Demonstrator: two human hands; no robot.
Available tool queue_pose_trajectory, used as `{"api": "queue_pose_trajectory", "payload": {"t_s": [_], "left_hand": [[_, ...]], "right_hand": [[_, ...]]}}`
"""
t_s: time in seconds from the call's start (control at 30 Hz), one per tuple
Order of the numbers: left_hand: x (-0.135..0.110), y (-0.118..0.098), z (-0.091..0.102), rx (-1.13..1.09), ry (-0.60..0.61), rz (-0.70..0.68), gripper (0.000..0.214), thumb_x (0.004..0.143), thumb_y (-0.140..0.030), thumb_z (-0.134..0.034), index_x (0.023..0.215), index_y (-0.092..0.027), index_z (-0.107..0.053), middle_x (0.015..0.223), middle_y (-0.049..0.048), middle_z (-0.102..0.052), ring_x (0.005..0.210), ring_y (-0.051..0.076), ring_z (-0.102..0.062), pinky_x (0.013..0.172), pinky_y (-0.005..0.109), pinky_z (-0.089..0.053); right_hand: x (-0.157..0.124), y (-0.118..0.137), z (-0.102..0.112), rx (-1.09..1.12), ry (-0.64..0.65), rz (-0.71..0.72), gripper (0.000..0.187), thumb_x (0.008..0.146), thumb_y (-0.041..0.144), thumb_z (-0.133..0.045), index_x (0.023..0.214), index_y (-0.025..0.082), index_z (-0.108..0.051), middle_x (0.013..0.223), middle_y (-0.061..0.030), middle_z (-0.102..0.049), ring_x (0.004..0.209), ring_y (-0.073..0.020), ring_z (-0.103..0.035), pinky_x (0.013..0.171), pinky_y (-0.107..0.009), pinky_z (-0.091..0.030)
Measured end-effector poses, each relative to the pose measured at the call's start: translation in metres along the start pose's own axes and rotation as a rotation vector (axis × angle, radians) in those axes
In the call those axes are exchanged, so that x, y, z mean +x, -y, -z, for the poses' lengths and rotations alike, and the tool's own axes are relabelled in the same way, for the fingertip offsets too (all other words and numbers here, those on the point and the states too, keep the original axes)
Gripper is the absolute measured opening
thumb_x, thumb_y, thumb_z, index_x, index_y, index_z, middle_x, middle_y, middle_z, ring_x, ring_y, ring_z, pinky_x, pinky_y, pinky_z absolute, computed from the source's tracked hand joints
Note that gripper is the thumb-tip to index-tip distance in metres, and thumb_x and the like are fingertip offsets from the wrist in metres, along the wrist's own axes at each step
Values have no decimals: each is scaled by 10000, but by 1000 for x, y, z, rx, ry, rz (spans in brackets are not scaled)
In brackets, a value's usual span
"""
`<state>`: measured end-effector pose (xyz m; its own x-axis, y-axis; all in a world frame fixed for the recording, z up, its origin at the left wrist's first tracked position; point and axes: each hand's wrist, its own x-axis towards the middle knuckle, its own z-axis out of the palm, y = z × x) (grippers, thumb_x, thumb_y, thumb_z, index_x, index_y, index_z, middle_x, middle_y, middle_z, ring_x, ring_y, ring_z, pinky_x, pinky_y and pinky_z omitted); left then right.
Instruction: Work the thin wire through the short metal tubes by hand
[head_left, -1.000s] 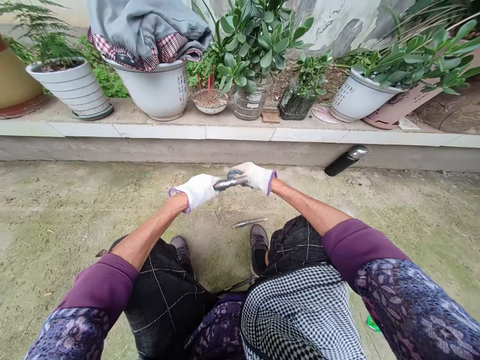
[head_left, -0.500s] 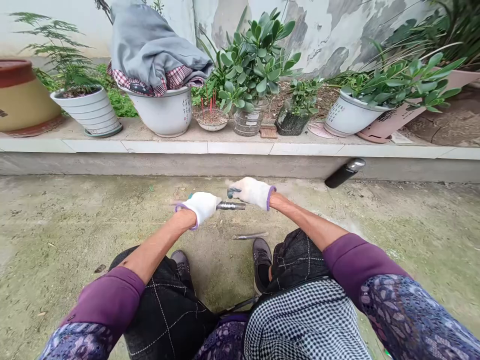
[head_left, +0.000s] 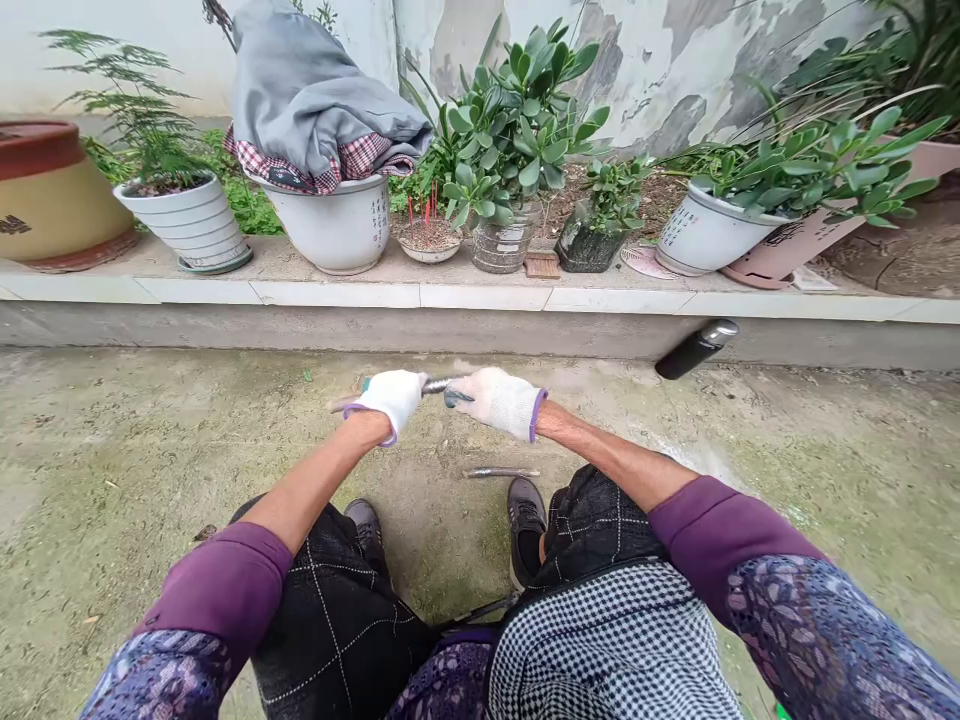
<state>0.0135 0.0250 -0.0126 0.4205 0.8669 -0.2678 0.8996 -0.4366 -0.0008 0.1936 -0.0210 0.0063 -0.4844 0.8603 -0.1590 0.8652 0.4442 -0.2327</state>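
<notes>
Both hands wear white knit gloves with purple cuffs and dark green on the fingers. My left hand [head_left: 391, 397] is closed around a short stick [head_left: 435, 385] with a shiny, silvery wrapping. Its blurred brownish end sticks out to the left of the glove. At the right end of the stick, my right hand [head_left: 501, 402] is closed over it, hiding that end. Only a short silvery stretch shows between the gloves. A second thin stick [head_left: 501, 472], partly silvery, lies on the ground below my right hand, near my shoe.
A black bottle [head_left: 696, 349] leans against the low wall at the right. Along the tiled ledge [head_left: 480, 297] stand potted plants, a white pot [head_left: 330, 225] heaped with clothing, and a bowl [head_left: 429, 248] of red sticks. My shoes [head_left: 526, 508] rest on rough, mossy concrete.
My right hand has come down onto the right end of the stick, which was bare before. My left hand has shifted slightly left and up with the stick.
</notes>
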Motion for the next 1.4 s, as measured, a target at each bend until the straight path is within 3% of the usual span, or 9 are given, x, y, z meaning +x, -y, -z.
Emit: {"api": "queue_pose_trajectory", "payload": {"t_s": [0.1,0.2,0.4,0.6,0.8,0.97,1.17,1.3,1.4], "left_hand": [[-4,-13,-9,126,81,-168,318,885,-185,-439,1073,-195,-696,875,143,-716,835,257,-699,741,334,-504],[-15,-21,-3,-19,93,-245,274,865,-262,-492,1021,-207,-710,816,91,-708,739,221,-673,702,303,-494],[-18,-12,13,-518,-40,-123,344,858,-373,-507,1038,-154,-701,697,10,-638,588,125,-554,574,216,-437],[4,-5,-4,-182,30,-12,280,859,-289,-502,998,-172,-715,796,87,-699,732,188,-650,712,262,-486],[1,-17,-20,65,52,-104,328,864,-163,-449,1057,-165,-714,906,160,-712,902,276,-693,820,372,-503],[-15,-19,-6,-294,124,-151,190,779,-248,-596,890,-193,-740,727,59,-687,698,181,-648,662,247,-488],[-31,-13,16,-685,119,-100,324,823,-385,-562,1051,-194,-692,631,-8,-578,433,86,-463,414,201,-374],[-25,-12,14,-978,40,-18,326,821,-389,-573,1040,-165,-662,594,-25,-497,411,65,-378,380,189,-348],[-13,-8,10,-940,-40,55,358,869,-360,-505,1152,-179,-630,638,-4,-548,450,86,-442,422,198,-396]], "right_hand": [[-2,-15,7,-8,-10,-41,260,895,327,-497,950,201,-719,834,-51,-703,693,-161,-569,612,-261,-343],[-2,-34,10,216,-32,-74,234,865,274,-511,941,194,-716,818,-16,-681,653,-124,-533,608,-233,-356],[1,-28,1,430,-26,-185,273,883,262,-470,967,150,-704,659,13,-581,542,-94,-443,551,-229,-337],[0,1,-7,74,31,-22,274,918,288,-476,936,165,-720,821,-42,-679,655,-129,-503,611,-257,-321],[0,-17,4,1,35,-76,233,871,316,-532,935,211,-730,790,-30,-683,680,-149,-551,601,-261,-324],[2,-38,8,443,-1,-80,223,806,265,-523,869,178,-718,683,20,-613,563,-95,-481,533,-223,-354],[6,-31,7,930,-24,-239,114,757,238,-569,670,164,-575,495,39,-483,407,-75,-397,376,-208,-331],[6,-19,3,876,-101,-278,109,809,226,-523,754,166,-596,543,33,-530,422,-78,-435,396,-202,-331],[3,-10,-3,557,-56,-178,164,862,230,-498,879,174,-651,651,19,-603,516,-83,-493,504,-201,-361]]}}
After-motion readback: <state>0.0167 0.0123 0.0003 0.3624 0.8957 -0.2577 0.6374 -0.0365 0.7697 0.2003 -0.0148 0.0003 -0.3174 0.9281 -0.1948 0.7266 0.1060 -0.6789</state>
